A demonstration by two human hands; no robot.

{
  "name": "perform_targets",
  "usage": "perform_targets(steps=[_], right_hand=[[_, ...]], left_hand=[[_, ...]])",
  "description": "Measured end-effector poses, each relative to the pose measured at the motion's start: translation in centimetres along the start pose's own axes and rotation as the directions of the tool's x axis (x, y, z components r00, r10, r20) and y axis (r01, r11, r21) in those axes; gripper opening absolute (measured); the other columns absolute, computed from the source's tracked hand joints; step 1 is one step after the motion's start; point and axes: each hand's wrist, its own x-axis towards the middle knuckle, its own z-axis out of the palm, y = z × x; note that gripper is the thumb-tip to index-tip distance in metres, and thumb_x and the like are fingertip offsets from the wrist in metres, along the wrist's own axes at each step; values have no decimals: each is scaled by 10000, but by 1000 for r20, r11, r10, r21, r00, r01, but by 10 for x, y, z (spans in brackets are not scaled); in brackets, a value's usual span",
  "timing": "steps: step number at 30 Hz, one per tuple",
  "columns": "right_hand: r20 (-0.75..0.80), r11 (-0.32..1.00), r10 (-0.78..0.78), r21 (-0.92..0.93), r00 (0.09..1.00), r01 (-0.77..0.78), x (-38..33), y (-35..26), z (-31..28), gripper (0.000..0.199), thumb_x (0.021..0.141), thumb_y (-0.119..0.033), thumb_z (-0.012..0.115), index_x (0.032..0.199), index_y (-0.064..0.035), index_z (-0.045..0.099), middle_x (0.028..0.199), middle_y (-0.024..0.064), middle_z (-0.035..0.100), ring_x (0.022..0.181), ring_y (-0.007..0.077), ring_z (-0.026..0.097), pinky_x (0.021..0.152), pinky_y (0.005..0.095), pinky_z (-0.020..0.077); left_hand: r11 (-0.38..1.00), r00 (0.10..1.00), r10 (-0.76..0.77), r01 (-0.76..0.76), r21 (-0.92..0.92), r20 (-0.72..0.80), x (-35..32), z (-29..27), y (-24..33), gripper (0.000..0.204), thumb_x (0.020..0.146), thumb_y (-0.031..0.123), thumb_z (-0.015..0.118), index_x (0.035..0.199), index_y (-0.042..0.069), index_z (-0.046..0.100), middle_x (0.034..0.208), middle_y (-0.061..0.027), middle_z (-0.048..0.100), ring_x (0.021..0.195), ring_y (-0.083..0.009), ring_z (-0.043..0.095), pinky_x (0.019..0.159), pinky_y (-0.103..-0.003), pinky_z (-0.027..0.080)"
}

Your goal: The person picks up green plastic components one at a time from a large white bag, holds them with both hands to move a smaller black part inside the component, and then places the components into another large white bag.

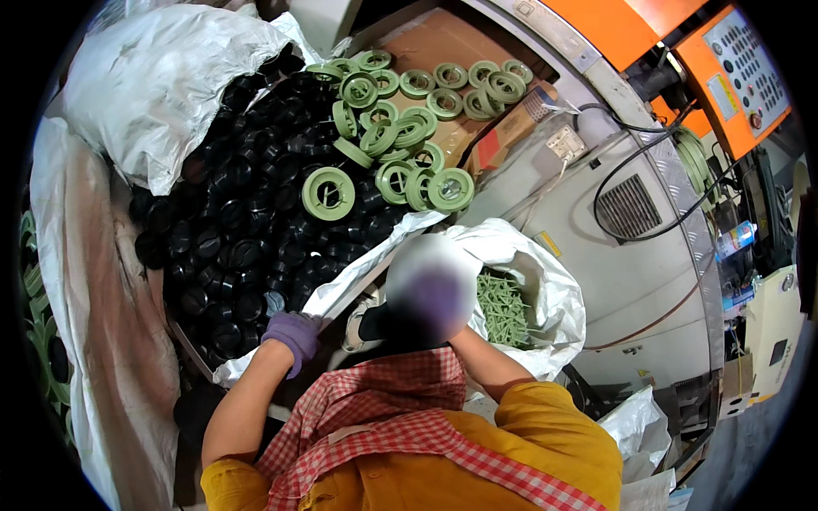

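Observation:
My left hand, in a purple glove, is closed at the near rim of a wide bin, on the edge of its white sack liner. Black round caps fill that bin in a heap. My right hand, also gloved in purple, is between the bin and an upright white sack. A round blurred patch covers its fingers, so whatever they hold is hidden. Thin green plastic pieces lie inside the upright sack. Green rings with inner spokes rest on the caps' far right side.
More green rings stand on brown cardboard at the back. A bulging white sack leans over the bin's far left. On the right is a grey machine with a hanging black cable and an orange control panel.

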Motion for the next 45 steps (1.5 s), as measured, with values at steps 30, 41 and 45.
perform_targets(steps=[30, 41, 45], right_hand=[[113, -89, -58, 989, 992, -118, -49, 51, 56, 408, 989, -220, 345, 1366, -65, 319, 1321, 64, 424, 1212, 183, 412, 1026, 316, 335], [111, 551, -418, 820, 902, 155, -12, 88, 89, 408, 972, -127, 371, 1368, -54, 304, 1326, 67, 417, 1220, 185, 415, 1021, 304, 351], [229, -12, -311, 970, 923, -244, 75, 69, 80, 351, 887, -225, 537, 1180, -34, 511, 1099, 90, 563, 1020, 185, 534, 898, 295, 419]], left_hand=[[997, 983, -72, 77, -25, 167, -2, -6, 5, 429, 819, 320, 517, 1180, 90, 544, 1046, -179, 626, 976, -332, 600, 834, -413, 466], [944, 948, -305, 313, -101, 87, -12, -47, -50, 451, 783, 331, 582, 1181, 124, 529, 1039, -171, 621, 982, -336, 586, 844, -420, 458], [942, 929, -335, 332, -45, -154, -31, -75, -108, 542, 712, 274, 668, 1206, 121, 507, 1253, -161, 491, 1141, -334, 484, 932, -426, 419]])
